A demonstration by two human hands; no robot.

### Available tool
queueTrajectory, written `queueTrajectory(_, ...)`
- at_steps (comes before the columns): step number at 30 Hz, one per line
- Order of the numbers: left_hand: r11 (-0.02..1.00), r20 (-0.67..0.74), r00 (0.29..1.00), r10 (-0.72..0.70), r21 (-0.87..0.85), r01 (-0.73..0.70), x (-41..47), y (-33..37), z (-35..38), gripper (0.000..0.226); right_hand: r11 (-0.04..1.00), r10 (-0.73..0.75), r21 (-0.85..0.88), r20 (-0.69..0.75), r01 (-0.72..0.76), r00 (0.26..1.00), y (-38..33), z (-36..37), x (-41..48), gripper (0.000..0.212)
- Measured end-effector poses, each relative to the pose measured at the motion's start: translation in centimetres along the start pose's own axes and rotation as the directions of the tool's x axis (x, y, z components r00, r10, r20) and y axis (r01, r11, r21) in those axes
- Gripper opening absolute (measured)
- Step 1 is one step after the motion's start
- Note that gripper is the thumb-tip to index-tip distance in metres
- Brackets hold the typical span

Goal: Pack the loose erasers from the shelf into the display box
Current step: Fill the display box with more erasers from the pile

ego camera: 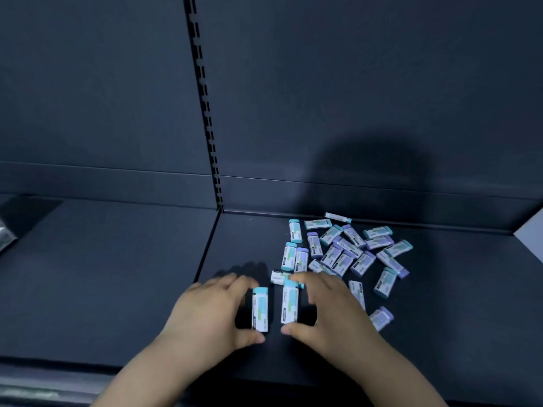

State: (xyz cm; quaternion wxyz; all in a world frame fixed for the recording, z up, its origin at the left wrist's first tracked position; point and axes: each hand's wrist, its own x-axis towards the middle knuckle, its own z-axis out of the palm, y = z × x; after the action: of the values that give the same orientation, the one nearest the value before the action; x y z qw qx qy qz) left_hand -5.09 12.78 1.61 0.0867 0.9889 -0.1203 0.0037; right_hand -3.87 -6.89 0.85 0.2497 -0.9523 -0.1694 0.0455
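Several loose erasers [349, 249] in white sleeves with blue or purple ends lie scattered on the dark shelf [117, 274], right of centre. My left hand [211, 309] pinches one blue-capped eraser [260, 309] between thumb and fingers. My right hand [326, 312] pinches a second blue-capped eraser [290, 302] the same way. The two erasers lie lengthwise, side by side with a small gap. No display box is in view.
A slotted upright [205, 113] divides the dark back panel. The shelf's front lip [58, 386] runs along the bottom. A pale object [531, 239] shows at the right edge and a shiny grey object [6, 236] at the far left.
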Motion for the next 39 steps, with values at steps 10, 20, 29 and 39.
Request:
queueTrajectory(10, 0.992, -0.172, 0.981, 0.087, 0.108, -0.069, -2.7, -8.5, -1.2, 0.078, 0.997, -0.079, -0.021, 0.05, 0.08, 0.996, -8.4, 2.2, 2.6, 0.069)
queueTrajectory(20, 0.959, -0.175, 0.984, 0.039, 0.284, 0.013, -8.9, -24.7, -5.1, 0.079, 0.989, -0.137, -0.052, 0.022, 0.138, 0.99, -23.5, 10.6, 8.3, 0.07)
queueTrajectory(29, 0.945, -0.231, 0.973, 0.007, 0.32, 0.069, -12.4, -32.8, -7.5, 0.079, 0.98, -0.173, -0.096, 0.032, 0.176, 0.984, -31.2, 14.2, 10.2, 0.071)
queueTrajectory(39, 0.942, -0.276, 0.958, -0.08, 0.293, 0.163, -12.8, -35.8, -7.7, 0.075, 0.956, -0.257, -0.128, 0.08, 0.266, 0.963, -33.4, 14.1, 12.9, 0.071)
